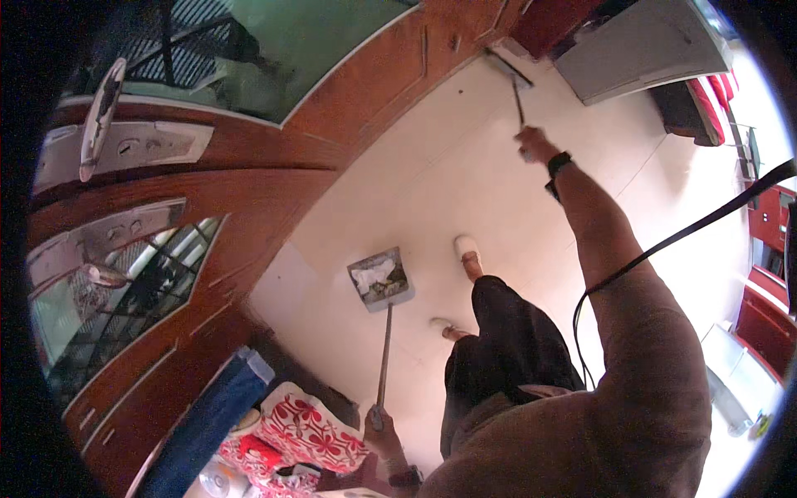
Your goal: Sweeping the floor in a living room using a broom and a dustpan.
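My left hand (381, 429) grips the upper end of the long handle of a dustpan (378, 278). The pan rests on the pale floor left of my feet, with white, paper-like scraps and darker debris in it. Reaching far forward, my right hand (537, 146) is closed around the handle of a floor broom (509, 67). The broom's dark, narrow head lies on the floor beside the base of the wooden door panels, near a grey panel. A small dark speck (461, 91) lies on the floor left of the broom head.
Reddish-brown wooden doors (373, 81) with glass panes and metal handles line the left. A grey panel (644, 50) stands at the upper right. Red-and-white patterned fabric (311, 429) and a blue roll (205, 423) lie at lower left. A black cable (685, 230) crosses my right arm.
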{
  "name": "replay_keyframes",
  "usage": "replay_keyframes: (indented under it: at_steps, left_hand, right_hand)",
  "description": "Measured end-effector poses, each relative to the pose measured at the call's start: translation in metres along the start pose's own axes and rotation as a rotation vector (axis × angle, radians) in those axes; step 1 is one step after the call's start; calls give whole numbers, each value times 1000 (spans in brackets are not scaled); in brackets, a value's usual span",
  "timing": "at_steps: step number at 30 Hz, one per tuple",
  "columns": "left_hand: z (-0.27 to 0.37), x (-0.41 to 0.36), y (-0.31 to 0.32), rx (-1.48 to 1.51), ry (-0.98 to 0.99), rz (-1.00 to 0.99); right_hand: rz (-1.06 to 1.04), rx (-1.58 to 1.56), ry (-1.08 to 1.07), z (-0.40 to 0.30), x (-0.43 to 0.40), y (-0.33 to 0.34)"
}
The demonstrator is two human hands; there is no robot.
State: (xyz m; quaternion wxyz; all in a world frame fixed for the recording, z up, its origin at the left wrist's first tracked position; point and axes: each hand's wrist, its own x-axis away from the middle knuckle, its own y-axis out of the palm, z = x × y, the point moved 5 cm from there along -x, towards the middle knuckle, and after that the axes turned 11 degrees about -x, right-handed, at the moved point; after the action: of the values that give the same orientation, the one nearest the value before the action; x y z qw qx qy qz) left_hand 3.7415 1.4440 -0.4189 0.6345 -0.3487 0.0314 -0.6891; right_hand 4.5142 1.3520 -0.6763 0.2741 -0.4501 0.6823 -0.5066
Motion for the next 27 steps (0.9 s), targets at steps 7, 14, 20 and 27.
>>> replay_keyframes:
  at_steps: [7,14,20,27]
  left_hand:
    - [8,7,20,-561,272,22]
    - [31,28,19,-740,285,95]
    - [-7,32,5,-713,320,183]
    - [-22,42,4,-802,171,165]
  right_hand:
    - [-287,-844,750,-201,188,75]
    - [-511,-1269,895,-189,230,-27]
    - [-502,-910,679,-196,125,-18]
    - [-660,-675,309,-213,179,59]
